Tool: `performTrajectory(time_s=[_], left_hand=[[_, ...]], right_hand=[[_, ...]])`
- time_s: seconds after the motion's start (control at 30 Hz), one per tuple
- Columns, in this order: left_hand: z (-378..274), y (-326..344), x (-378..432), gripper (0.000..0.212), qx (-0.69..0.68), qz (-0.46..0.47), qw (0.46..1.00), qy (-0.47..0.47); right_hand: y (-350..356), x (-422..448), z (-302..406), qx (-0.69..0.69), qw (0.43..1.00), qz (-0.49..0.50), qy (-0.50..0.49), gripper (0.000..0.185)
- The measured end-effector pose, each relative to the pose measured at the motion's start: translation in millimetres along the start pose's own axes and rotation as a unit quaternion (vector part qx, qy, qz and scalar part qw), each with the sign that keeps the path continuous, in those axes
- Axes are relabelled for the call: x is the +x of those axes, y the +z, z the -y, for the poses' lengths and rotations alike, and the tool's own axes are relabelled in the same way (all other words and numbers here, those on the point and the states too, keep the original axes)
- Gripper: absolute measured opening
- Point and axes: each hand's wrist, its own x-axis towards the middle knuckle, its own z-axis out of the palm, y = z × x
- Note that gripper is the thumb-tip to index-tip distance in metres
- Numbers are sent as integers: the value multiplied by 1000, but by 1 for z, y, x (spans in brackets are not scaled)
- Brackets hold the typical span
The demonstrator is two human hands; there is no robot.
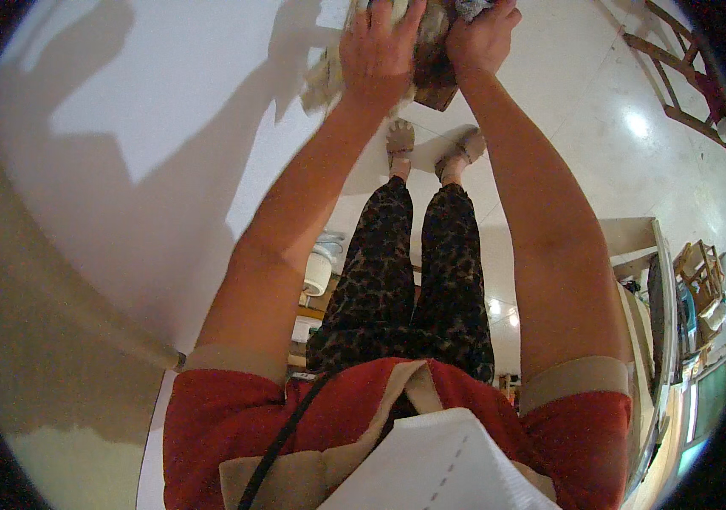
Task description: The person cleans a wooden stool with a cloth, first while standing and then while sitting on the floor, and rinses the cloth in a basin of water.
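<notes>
Both my hands are stretched out at the top edge, where the frame cuts off part of what they handle. My left hand (379, 54) is bent over a pale rounded object (394, 9), its fingers spread across it. In my right hand (480, 44) is a crumpled grey wad (472, 7), seen beside the thumb; whether it is cloth or foil I cannot tell. Between the hands lies a dark brown wooden piece (437, 95) with a squared end. Blurred beige material (323, 81) shows to the left of my left wrist.
A white wall (165, 83) with shadows rises close on my left. My sandalled feet (401, 137) stand on a glossy pale tiled floor (560, 121). A wooden ladder-like frame (672, 60) is at the upper right. Shelving with stored items (646, 280) stands by my right arm.
</notes>
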Motion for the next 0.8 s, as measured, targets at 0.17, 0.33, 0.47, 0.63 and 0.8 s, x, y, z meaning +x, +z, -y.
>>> performTrajectory(time_s=[0.17,0.33,0.47,0.63,0.8], left_hand=[[7,-5,75,49,61,-40,997,-20],[4,4,-34,46,-2,39,999,6],[0,-2,-42,48,-24,18,999,12],[3,0,12,54,-24,-21,999,43],[-10,3,50,55,-27,-44,999,13]], right_hand=[[-8,-9,22,71,997,14,-3,77],[5,-2,-8,15,999,-24,-28,99],[-7,-7,2,35,999,-17,-29,88],[-12,-5,9,55,998,-16,-36,93],[-17,-2,-4,17,999,-7,-33,101]])
